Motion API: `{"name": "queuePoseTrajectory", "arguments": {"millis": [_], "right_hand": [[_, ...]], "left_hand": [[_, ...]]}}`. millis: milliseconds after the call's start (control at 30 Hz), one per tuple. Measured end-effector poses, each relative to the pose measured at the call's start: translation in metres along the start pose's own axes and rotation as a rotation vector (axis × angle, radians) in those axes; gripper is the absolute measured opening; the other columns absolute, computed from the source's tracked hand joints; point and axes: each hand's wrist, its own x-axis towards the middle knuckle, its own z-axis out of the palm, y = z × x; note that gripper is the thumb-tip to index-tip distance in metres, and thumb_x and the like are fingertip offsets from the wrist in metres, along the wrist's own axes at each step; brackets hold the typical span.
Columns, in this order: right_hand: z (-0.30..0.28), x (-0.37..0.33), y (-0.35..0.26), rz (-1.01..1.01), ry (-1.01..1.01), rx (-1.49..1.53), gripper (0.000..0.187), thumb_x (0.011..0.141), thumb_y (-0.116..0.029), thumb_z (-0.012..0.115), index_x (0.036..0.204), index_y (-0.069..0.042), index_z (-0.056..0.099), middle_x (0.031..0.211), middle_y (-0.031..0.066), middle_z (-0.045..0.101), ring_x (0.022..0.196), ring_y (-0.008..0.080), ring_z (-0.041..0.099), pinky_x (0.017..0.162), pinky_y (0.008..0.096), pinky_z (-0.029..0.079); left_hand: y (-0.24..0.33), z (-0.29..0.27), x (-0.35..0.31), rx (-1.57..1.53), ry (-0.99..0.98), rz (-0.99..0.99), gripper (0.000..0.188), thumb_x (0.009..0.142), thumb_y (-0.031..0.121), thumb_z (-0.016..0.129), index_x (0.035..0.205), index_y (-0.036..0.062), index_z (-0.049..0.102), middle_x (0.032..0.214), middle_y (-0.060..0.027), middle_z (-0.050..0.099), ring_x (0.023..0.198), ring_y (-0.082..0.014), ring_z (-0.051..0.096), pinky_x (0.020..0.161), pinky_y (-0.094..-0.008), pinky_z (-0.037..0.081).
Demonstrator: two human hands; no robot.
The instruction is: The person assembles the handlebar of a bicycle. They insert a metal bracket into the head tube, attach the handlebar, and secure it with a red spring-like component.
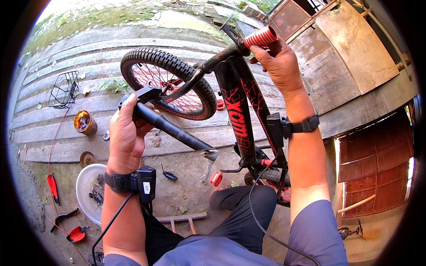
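Observation:
My left hand (127,133) is closed round a black handlebar stem (173,133), a long tube with a clamp at its upper end and a slanted metal wedge at its lower end. Fingers of my right hand (279,62) grip a ridged, red-striped cylinder (261,37) at the top of a black bicycle frame (235,106). Red lettering and crack-like lines mark the frame. A knobbly-tyred wheel (195,108) with red spokes is attached, lying to the left. My right forearm hides part of the frame's lower end.
On the ground lie a folding multi-tool (169,174), a spanner (207,170) and a red pedal (216,179). A white basin (84,190) holds small dark parts. Farther left stand an open tin of brown grease (85,123) and a wire basket (63,91). Wooden panels (350,48) rise at the right.

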Motion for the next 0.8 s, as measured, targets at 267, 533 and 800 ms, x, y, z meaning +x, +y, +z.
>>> {"name": "queuePoseTrajectory", "arguments": {"millis": [267,533,800], "right_hand": [[-0.004,-0.001,-0.006,-0.078,0.079,-0.033,0.029,0.081,-0.008,0.076,0.107,-0.001,0.064,0.094,0.0045,0.069,0.077,0.0076,0.063,0.067,0.0221,0.053],[-0.036,-0.004,-0.025,-0.098,0.046,-0.437,0.042,0.078,-0.017,0.081,0.115,-0.005,0.066,0.099,0.0047,0.070,0.075,0.0095,0.067,0.066,0.0230,0.052],[-0.052,-0.003,-0.026,-0.061,0.035,-0.425,0.041,0.080,-0.022,0.081,0.114,-0.003,0.068,0.095,0.0028,0.068,0.074,0.0081,0.064,0.067,0.0212,0.051]], "left_hand": [[-0.001,-0.002,0.001,-0.003,-0.005,-0.007,0.028,0.094,0.029,0.064,0.104,0.0034,0.061,0.083,-0.0093,0.069,0.070,-0.0206,0.071,0.063,-0.0345,0.061],[0.000,-0.006,0.003,-0.012,-0.037,-0.014,0.026,0.094,0.028,0.064,0.104,0.0057,0.057,0.085,-0.0152,0.070,0.074,-0.0261,0.072,0.066,-0.0356,0.062],[-0.001,0.000,0.000,0.002,-0.015,0.004,0.027,0.094,0.028,0.064,0.104,0.0035,0.060,0.081,-0.0078,0.068,0.069,-0.0205,0.071,0.061,-0.0337,0.062]]}}
